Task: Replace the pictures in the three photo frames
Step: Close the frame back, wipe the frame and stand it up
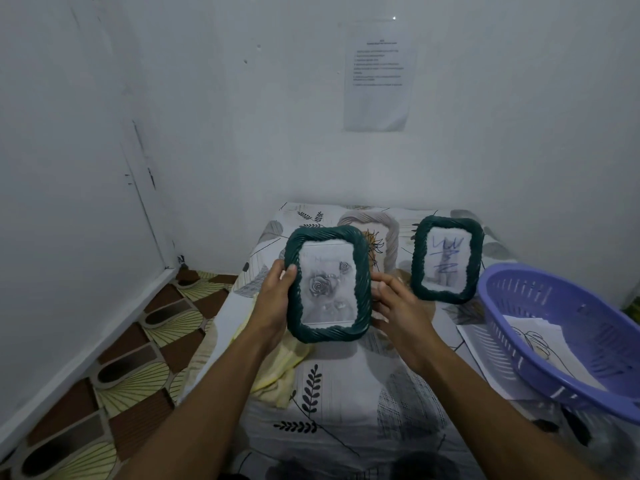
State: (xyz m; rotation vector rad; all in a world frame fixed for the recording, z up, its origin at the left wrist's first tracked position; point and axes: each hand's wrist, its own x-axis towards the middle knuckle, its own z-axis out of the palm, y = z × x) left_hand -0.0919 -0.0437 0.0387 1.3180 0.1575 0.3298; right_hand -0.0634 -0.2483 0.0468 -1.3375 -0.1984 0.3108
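The left hand (273,299) grasped the left edge of a dark green photo frame (325,235), thumb on the front rim. The right hand (398,303) held the right edge with curled fingers. The frame was raised upright above the bed (346,403) and carried a grey rose picture (325,289). A second green frame (476,258) stood at the back right of the bed, holding a picture with blue scribbles (445,261). A pale frame (391,237) stood behind the held frame, partly hidden by it. A purple basket (519,341) sat at the right, containing paper sheets (540,337). A yellow cloth (284,365) lay on the bed below the left hand.
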